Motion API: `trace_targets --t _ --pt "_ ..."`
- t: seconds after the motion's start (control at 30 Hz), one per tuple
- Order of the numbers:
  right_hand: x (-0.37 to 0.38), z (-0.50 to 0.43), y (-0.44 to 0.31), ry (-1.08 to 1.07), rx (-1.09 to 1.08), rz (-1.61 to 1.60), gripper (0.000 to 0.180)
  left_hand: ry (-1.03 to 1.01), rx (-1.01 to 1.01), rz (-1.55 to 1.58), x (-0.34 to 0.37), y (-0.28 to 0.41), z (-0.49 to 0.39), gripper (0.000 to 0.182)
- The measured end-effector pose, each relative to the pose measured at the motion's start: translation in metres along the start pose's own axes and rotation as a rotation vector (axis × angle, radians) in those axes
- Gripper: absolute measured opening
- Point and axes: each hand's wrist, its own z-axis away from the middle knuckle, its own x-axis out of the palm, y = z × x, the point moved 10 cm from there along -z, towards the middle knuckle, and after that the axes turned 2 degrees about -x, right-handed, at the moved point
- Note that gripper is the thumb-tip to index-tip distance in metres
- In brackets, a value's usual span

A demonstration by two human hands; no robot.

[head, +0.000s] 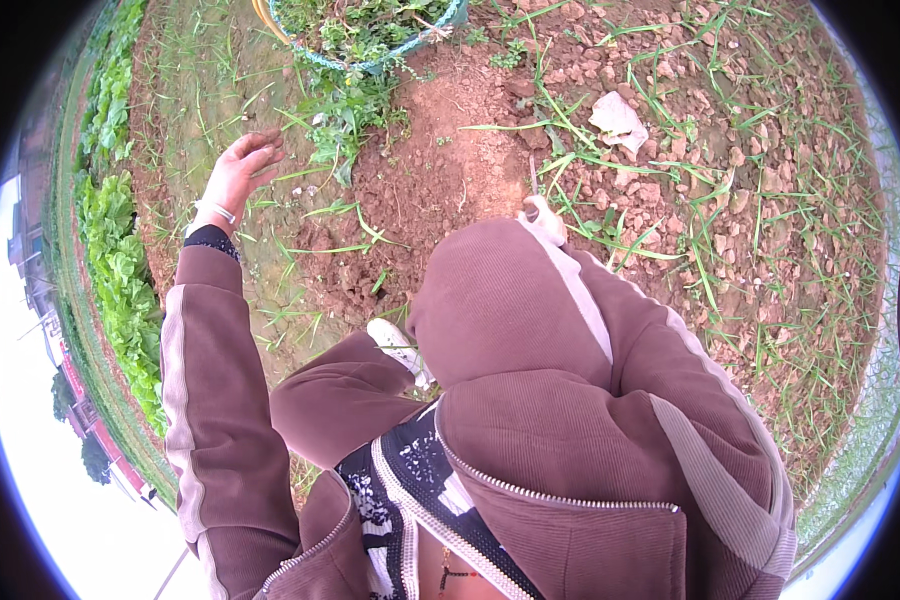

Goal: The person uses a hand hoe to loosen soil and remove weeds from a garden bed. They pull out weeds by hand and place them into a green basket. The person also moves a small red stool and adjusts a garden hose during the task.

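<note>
My left hand is raised over the soil at the left, fingers loosely curled and apart, with nothing in it. Just beyond my raised knee, my right hand is closed around a thin tool, perhaps a small blade; its handle and most of my fingers are hidden. Uprooted green weeds lie on the ground between the hands, below a basket with a blue braided rim that is heaped with more greens. Dug reddish soil lies before me.
A pale crumpled scrap rests on clods at the right, among grassy green shoots. Leafy lettuce-like plants grow in a row at the far left. My white shoe is planted below the dug soil.
</note>
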Motion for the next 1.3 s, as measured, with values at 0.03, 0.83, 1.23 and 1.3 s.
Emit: trace_targets --t 0.03,0.83,1.23,1.3 --pt "-0.006 0.001 0.002 0.029 -0.004 0.081 0.021 0.007 -0.012 -0.004 0.002 0.000 0.001 0.039" --pt "-0.072 -0.024 -0.035 0.107 0.212 -0.535 0.019 -0.349 -0.004 -0.123 0.145 -0.020 -0.093 0.036" --pt "-0.094 -0.037 -0.067 -0.110 0.286 -0.149 0.014 -0.665 0.553 -0.913 0.413 -0.024 -0.193 0.044" --pt "-0.099 -0.029 -0.072 -0.074 0.183 -0.001 0.015 -0.651 0.644 -1.007 0.447 -0.017 -0.195 0.048"
